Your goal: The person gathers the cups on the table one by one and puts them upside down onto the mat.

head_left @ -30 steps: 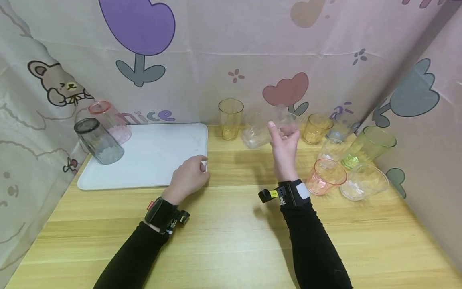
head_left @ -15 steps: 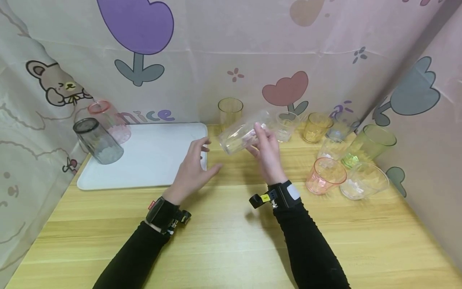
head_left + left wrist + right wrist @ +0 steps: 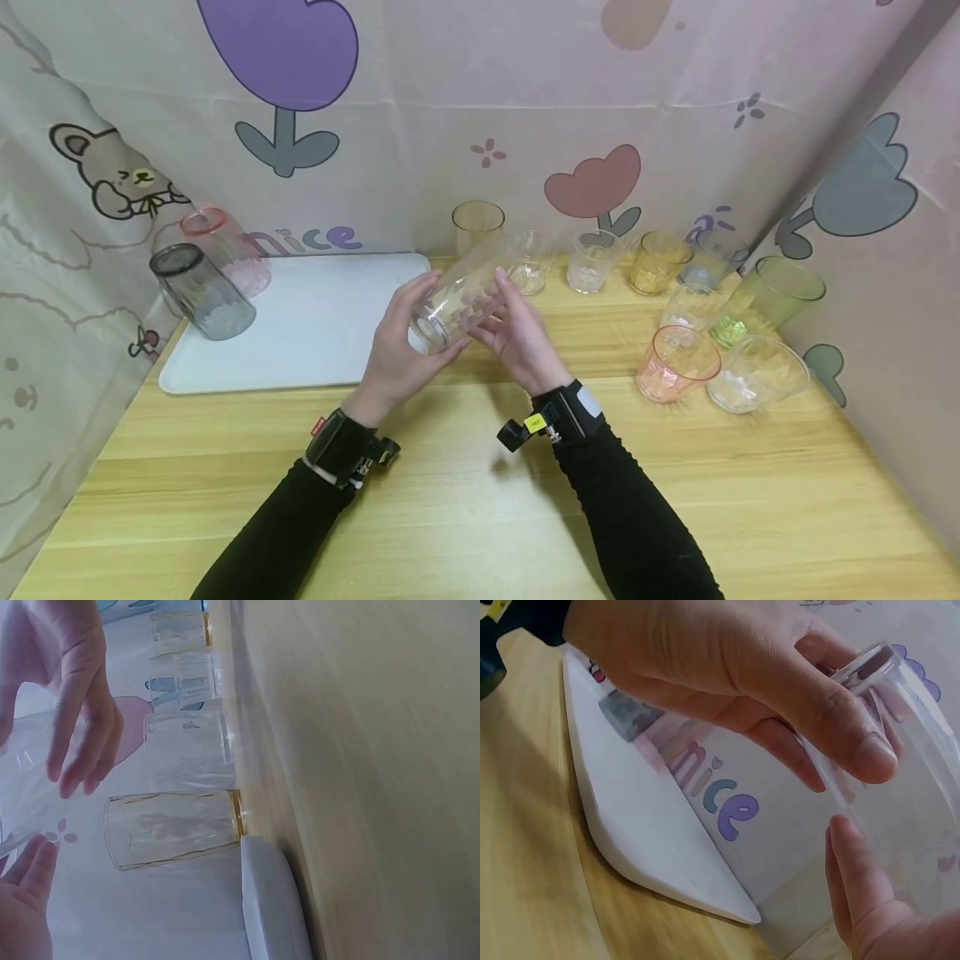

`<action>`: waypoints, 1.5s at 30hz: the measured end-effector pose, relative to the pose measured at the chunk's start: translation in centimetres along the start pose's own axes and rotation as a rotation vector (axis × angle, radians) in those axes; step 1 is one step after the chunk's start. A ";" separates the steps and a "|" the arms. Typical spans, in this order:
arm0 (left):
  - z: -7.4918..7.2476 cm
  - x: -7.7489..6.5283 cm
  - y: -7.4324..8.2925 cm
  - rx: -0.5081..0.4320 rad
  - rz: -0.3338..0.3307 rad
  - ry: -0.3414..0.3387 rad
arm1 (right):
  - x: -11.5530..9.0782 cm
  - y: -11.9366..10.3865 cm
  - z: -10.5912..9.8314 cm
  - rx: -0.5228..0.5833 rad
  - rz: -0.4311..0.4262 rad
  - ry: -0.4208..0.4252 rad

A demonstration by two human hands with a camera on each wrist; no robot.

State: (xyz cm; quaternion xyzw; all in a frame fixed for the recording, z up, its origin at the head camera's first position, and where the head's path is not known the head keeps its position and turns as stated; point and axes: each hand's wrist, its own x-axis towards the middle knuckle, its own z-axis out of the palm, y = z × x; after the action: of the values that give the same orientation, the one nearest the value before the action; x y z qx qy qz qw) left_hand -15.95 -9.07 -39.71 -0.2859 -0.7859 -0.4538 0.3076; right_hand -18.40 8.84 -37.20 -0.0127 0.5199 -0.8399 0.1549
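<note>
A tall clear drinking glass (image 3: 465,296) is held tilted in the air over the tray's right edge, its thick base toward the lower left. My left hand (image 3: 401,342) grips it round the base end. My right hand (image 3: 521,337) holds its side, thumb on top and fingers beneath. In the right wrist view the left thumb lies across the glass (image 3: 922,772). The left wrist view shows only part of the glass (image 3: 26,769), between both hands. On the white tray (image 3: 315,333), a grey glass (image 3: 206,296) and a pink glass (image 3: 232,258) appear upside down at the left.
Along the back stand a tall yellow glass (image 3: 477,221), clear glasses (image 3: 592,265) and a short yellow glass (image 3: 660,265). At the right are a bluish glass (image 3: 712,258), a green glass (image 3: 772,300), a pink glass (image 3: 678,371) and a wide clear glass (image 3: 757,379). Patterned curtain surrounds the table.
My right hand has carried the clear glass left from the back row, tilting it. My left hand has lifted from the tray's edge, spread its fingers and taken the base end.
</note>
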 end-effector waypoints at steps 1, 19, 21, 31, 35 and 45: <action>0.0 0.0 0.0 -0.002 0.017 0.014 | 0.0 0.0 0.0 0.004 0.004 -0.010; -2.2 0.8 1.2 -0.023 0.002 0.086 | -0.1 0.0 0.2 -0.313 -0.183 0.040; -3.0 0.9 1.4 -0.033 -0.009 0.095 | -0.1 0.0 0.2 -0.381 -0.208 0.075; -6.9 0.1 1.1 0.054 -0.016 0.193 | 0.7 1.8 -0.6 -0.715 -0.174 0.072; -8.4 -0.5 1.0 0.107 -0.049 0.212 | 0.9 2.4 -0.6 -0.762 -0.140 0.044; -12.2 -1.7 1.7 0.157 -0.208 0.299 | 1.5 4.0 1.0 -0.793 -0.056 -0.029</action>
State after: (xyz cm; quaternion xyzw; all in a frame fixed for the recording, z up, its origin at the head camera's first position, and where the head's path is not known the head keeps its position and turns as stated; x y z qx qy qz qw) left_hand -10.87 -19.49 -35.19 -0.1078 -0.7897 -0.4578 0.3939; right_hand -18.62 5.92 -40.43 -0.0976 0.8012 -0.5775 0.1226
